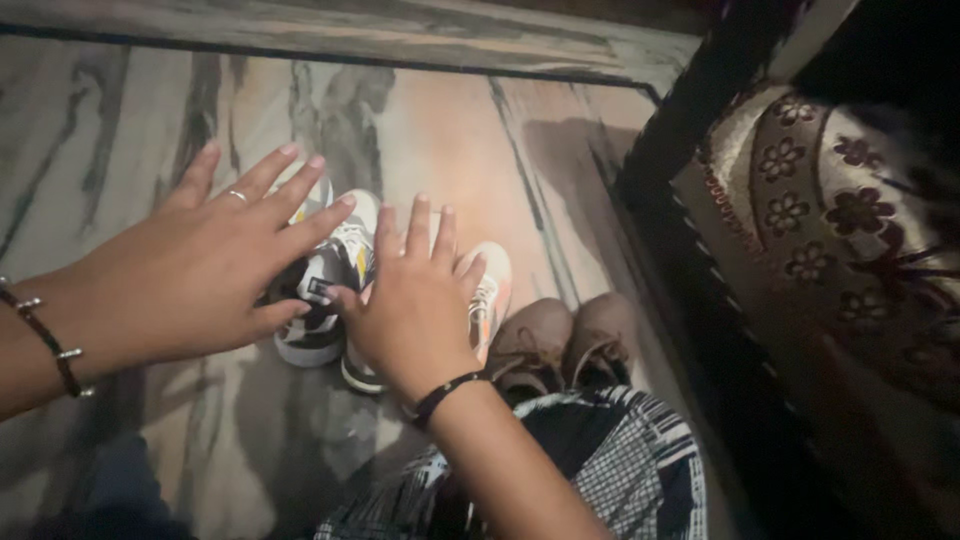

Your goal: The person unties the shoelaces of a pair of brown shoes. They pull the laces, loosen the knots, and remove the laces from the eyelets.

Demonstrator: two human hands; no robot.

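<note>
The marble floor (110,120), streaked grey and pink, filled most of the view, edged by a dark inlaid border along the top and right. To the right stood a piece of furniture with a dark frame (690,110) and a cushion patterned with dark flowers (820,220). At the bottom lay the person's checked black-and-white garment (620,470).

The left hand (200,275) reached in from the left, palm down, all fingers spread wide and holding nothing; a ring showed on 1 finger and a dark beaded bracelet (50,345) circled the wrist. The right hand (415,305) came up from below, flat and open too, fingers loosely together, gripping nothing, with a thin black band (445,395) at the wrist. The 2 hands were just beside each other, thumbs nearly meeting.

Under them, on the floor near the middle, stood a pair of white sneakers (340,260) with black and orange accents, partly hidden by both hands. Whether the palms touched the sneakers could not be told. Just right of those sat a pair of brown lace-up shoes (565,335), side by side.
</note>
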